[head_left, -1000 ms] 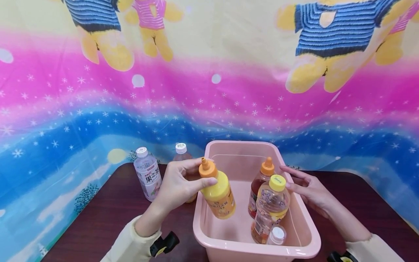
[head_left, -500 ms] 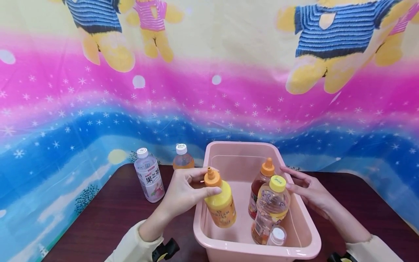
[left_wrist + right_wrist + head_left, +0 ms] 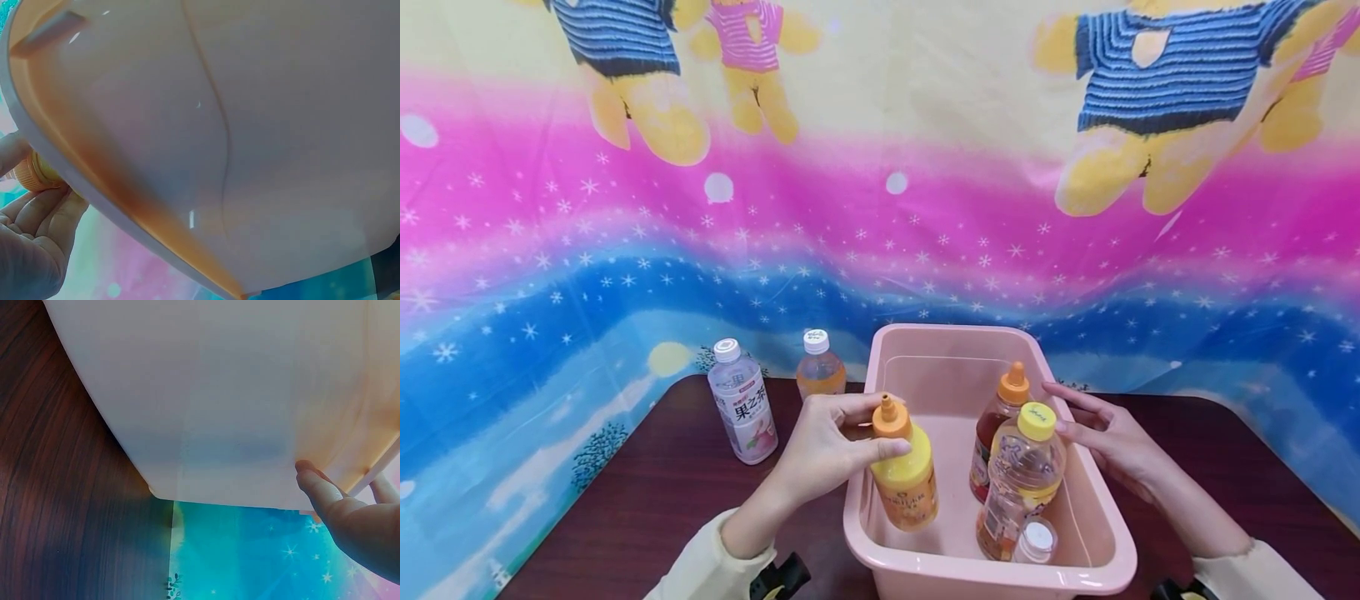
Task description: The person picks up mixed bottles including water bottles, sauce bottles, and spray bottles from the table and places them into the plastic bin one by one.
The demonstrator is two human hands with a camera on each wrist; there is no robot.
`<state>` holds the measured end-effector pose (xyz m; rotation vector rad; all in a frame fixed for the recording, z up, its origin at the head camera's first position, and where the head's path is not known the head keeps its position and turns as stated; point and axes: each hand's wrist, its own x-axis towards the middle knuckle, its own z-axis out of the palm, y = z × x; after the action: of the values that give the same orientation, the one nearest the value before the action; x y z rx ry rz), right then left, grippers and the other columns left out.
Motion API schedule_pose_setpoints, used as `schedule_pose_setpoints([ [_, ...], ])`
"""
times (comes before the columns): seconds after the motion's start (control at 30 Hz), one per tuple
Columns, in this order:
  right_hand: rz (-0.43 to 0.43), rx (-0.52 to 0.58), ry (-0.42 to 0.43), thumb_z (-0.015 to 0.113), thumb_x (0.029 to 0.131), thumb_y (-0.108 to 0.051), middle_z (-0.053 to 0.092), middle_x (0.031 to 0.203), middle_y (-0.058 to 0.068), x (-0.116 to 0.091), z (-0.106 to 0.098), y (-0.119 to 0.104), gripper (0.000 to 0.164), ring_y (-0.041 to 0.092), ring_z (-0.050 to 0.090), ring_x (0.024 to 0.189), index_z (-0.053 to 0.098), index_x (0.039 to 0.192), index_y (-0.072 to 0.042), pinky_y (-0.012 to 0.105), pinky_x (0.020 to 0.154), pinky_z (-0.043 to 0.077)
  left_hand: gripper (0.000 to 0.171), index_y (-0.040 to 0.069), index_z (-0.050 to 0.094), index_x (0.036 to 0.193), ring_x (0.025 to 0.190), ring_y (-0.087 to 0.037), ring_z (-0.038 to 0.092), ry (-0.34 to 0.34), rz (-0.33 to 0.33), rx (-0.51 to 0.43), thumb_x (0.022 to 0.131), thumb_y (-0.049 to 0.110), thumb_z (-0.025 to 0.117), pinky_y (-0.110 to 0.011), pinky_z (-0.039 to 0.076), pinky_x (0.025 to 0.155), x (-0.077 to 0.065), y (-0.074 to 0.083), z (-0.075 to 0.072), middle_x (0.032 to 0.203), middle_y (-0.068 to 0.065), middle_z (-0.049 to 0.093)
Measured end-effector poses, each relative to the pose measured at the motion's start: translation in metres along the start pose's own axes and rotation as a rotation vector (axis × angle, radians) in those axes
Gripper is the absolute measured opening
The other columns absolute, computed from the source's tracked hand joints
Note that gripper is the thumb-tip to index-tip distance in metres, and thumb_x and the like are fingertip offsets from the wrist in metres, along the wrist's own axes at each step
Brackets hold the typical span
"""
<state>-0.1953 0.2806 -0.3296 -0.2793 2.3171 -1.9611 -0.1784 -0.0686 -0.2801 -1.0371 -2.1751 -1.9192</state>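
Note:
My left hand [image 3: 827, 442] pinches a yellow squeeze bottle [image 3: 906, 487] near its orange nozzle cap. The bottle stands nearly upright low inside the pink plastic basin [image 3: 962, 560], by its left wall. In the left wrist view, the orange cap [image 3: 39, 172] shows between thumb and fingers, and the basin wall hides the rest. My right hand [image 3: 1112, 437] holds the basin's right rim, fingertips over the edge; in the right wrist view, a finger [image 3: 319, 487] presses the outer wall. Beside it inside are a yellow-capped drink bottle [image 3: 1024, 462] and an orange-capped red squeeze bottle [image 3: 992, 425].
A small white-capped bottle [image 3: 1036, 542] sits in the basin's near right corner. Left of the basin, a fruit tea bottle [image 3: 745, 412] and a white-capped bottle of orange drink [image 3: 822, 371] stand on the dark wooden table [image 3: 647, 500]. A printed cloth [image 3: 880, 208] hangs behind.
My left hand has lowered the yellow squeeze bottle deeper into the basin and slightly right, uncovering more of the orange drink bottle behind. The right hand has stayed at the rim.

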Motion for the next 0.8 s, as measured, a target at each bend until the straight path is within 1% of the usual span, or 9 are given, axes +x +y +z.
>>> schedule_pose_setpoints([
  [0.13, 0.000, -0.007, 0.006, 0.054, 0.092, -0.018, 0.048, 0.124, 0.018, 0.0000, 0.0005, 0.0000, 0.044, 0.011, 0.061, 0.095, 0.046, 0.132, -0.034, 0.046, 0.075, 0.052, 0.039, -0.007, 0.063, 0.107, 0.084, -0.017, 0.067, 0.002, -0.018, 0.004, 0.072, 0.003, 0.075, -0.030, 0.054, 0.070, -0.0005, -0.0007, 0.0009, 0.096, -0.019, 0.067],
  [0.4, 0.011, -0.017, 0.021, 0.055, 0.091, -0.019, 0.049, 0.123, 0.017, 0.0001, 0.0033, -0.0006, 0.047, 0.012, 0.062, 0.095, 0.044, 0.135, -0.030, 0.048, 0.075, 0.052, 0.040, -0.006, 0.064, 0.107, 0.084, -0.016, 0.067, 0.007, -0.044, 0.039, 0.071, 0.006, 0.076, -0.028, 0.054, 0.070, -0.0014, -0.0047, 0.0019, 0.096, -0.017, 0.067],
  [0.57, 0.001, -0.018, 0.017, 0.054, 0.092, -0.019, 0.047, 0.126, 0.020, -0.0002, 0.0024, 0.0005, 0.046, 0.012, 0.062, 0.095, 0.043, 0.135, -0.031, 0.047, 0.074, 0.052, 0.041, -0.004, 0.064, 0.107, 0.084, -0.013, 0.067, -0.007, -0.061, 0.073, 0.071, 0.010, 0.077, -0.028, 0.054, 0.072, -0.0017, -0.0072, 0.0028, 0.096, -0.015, 0.068],
  [0.73, 0.010, -0.011, 0.024, 0.054, 0.092, -0.019, 0.048, 0.125, 0.017, 0.0002, 0.0019, 0.0009, 0.045, 0.012, 0.061, 0.095, 0.045, 0.133, -0.033, 0.047, 0.074, 0.052, 0.040, -0.002, 0.065, 0.107, 0.085, -0.012, 0.067, -0.031, -0.066, 0.115, 0.072, 0.013, 0.077, -0.026, 0.054, 0.073, -0.0021, -0.0086, 0.0049, 0.096, -0.013, 0.068],
  [0.8, 0.011, -0.012, 0.023, 0.054, 0.092, -0.019, 0.048, 0.125, 0.019, 0.0005, 0.0021, 0.0009, 0.045, 0.012, 0.061, 0.095, 0.044, 0.134, -0.033, 0.047, 0.075, 0.052, 0.039, -0.001, 0.066, 0.107, 0.085, -0.012, 0.067, -0.040, -0.072, 0.126, 0.072, 0.014, 0.077, -0.025, 0.054, 0.072, -0.0020, -0.0091, 0.0061, 0.096, -0.013, 0.069],
])
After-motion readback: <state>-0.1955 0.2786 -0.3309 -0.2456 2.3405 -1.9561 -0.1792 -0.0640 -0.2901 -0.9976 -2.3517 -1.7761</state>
